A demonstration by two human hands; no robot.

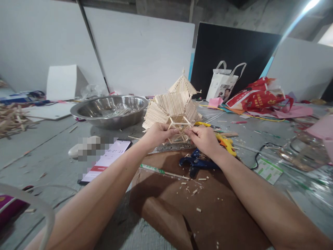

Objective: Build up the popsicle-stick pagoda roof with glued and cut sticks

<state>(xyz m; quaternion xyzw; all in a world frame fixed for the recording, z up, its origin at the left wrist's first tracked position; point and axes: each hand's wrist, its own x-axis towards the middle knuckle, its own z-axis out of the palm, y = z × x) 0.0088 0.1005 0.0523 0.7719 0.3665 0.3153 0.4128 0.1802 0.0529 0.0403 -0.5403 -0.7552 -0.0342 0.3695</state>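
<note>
Fingers of our left hand and of our right hand are closed on the thin sticks at the base of the pagoda, which we hold upright on the table at the far edge of the brown paper, between the bowl and the yellow glue gun.

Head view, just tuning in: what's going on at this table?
A person has both hands on a stick model of a tiered tower, by the far edge of a brown sheet. The left hand and right hand pinch its open lower frame from either side. A blue tool lies on the sheet below the right hand, a yellow tool beside it. A steel bowl sits behind, a phone near the left forearm.
</note>
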